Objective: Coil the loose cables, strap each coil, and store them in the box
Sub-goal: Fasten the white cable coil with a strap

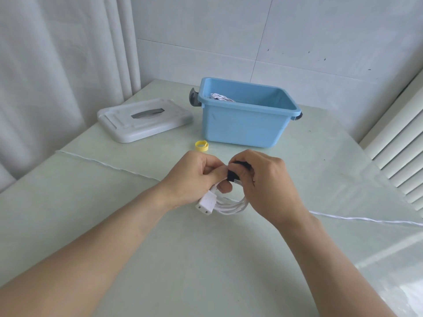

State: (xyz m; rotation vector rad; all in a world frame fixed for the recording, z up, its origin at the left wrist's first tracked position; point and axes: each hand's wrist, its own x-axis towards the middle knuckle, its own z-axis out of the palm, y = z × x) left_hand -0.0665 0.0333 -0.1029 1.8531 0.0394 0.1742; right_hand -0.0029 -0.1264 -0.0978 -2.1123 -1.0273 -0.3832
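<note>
- Lid [144,118]: white, lies flat on the worktop [114,213] left of the box, so the box stays open for storing.
- Loose cable [109,167]: thin white line across the worktop from far left, passes behind the hands and goes on to the right edge; not coiled yet, probably next.
- Yellow strap [201,146]: rolled up, lies just in front of the box, near the hands, I think ready for that cable.
- Left hand [196,177]: fingers curled round the white coil [229,205] at its top, w/ the plug [206,204] hanging below; it keeps the loops together.
- Black strap [233,175]: wrapped at top of the coil, between both hands.
- Right hand [267,179]: fingers pinch the black strap, prob. closing it.
- Box [242,124]: blue, behind the hands, already one white coil inside [220,97].
</note>
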